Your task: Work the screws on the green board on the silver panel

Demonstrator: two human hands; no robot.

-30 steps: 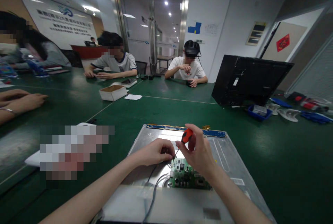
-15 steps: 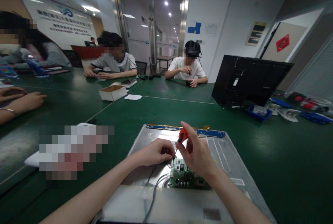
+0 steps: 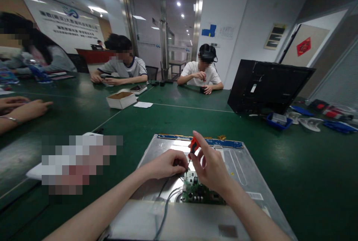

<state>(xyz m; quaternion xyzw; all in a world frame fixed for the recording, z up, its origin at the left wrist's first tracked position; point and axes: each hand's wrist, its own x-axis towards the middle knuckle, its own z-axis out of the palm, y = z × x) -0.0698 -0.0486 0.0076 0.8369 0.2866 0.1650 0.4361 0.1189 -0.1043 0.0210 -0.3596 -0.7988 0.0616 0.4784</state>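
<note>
My right hand (image 3: 213, 163) grips a screwdriver (image 3: 194, 144) with a red and black handle, held upright and slightly tilted, its shaft pointing down at the upper left corner of a green circuit board (image 3: 195, 193). Fingertips of my left hand (image 3: 171, 163) are pinched together beside the screwdriver's tip; what they hold, if anything, is hidden. The board rests on a flat silver display panel (image 3: 246, 211) lying on the table. Grey cables (image 3: 165, 213) run from the board's left side toward me. My right hand covers part of the board.
A blue strip (image 3: 232, 143) lines the panel's far edge. Ahead stand a white open box (image 3: 121, 100) and, to the right, a black monitor casing (image 3: 270, 86) with a blue tray (image 3: 279, 121) before it. Several people sit around the green table (image 3: 179, 119).
The screwdriver handle and the fingers of my right hand have turned slightly. My left hand stays in place. At the left, another person's hands have shifted a little.
</note>
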